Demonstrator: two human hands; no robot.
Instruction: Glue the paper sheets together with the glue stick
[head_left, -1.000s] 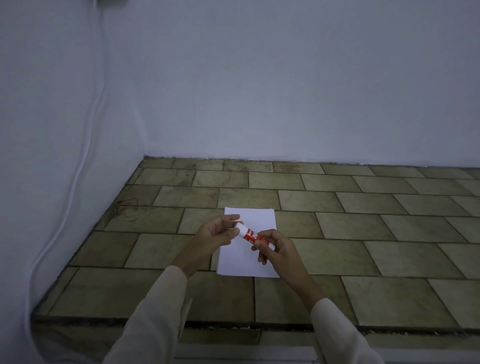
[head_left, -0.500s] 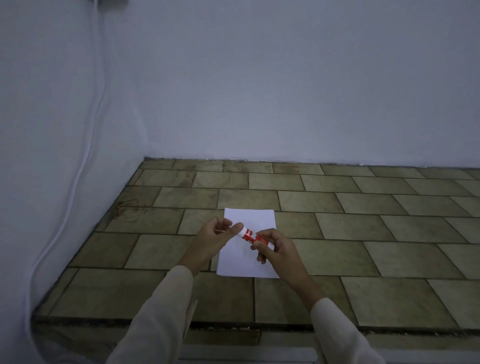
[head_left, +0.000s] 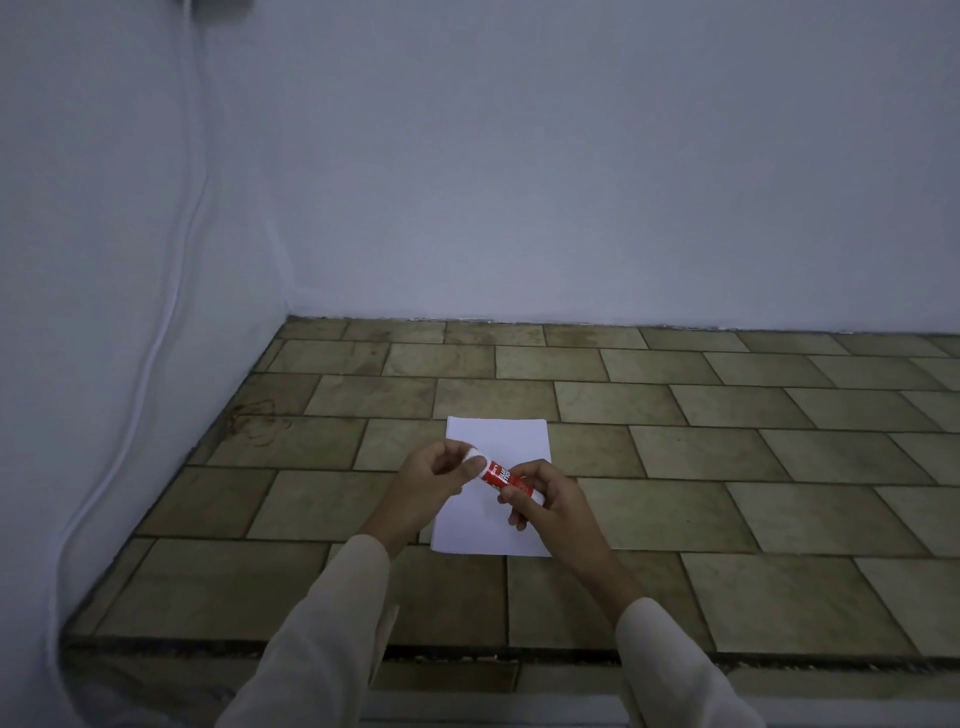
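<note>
Hazards, judged: cap (head_left: 477, 461) may come free with a jerk, since left hand (head_left: 431, 480) and right hand (head_left: 553, 501) work against each other above the paper sheets (head_left: 498, 441), and the glue stick (head_left: 508, 478) could drop onto them or smear where no glue is wanted; the sheets, held by neither hand, could slide on the hard tiles at the first stroke. Walls (head_left: 571, 182): pale, matt, plain, meeting in a corner beyond and left of the paper. Tiled floor (head_left: 727, 467): olive-tan rectangular tiles in staggered rows, dark joints, faint stains, lying under the paper. Cable (head_left: 154, 340): white, thin, slack, running down the wall left of the paper. Paper sheets: white, flat, one rectangle; count cannot be told. Right hand: over the paper's near half, fingers curled round the red barrel. Left hand: over the paper's middle, thumb and fingertips pinching the white cap end, other fingers loosely bent. Glue stick: short cylinder, red label, white ends, slanted between both hands.
</note>
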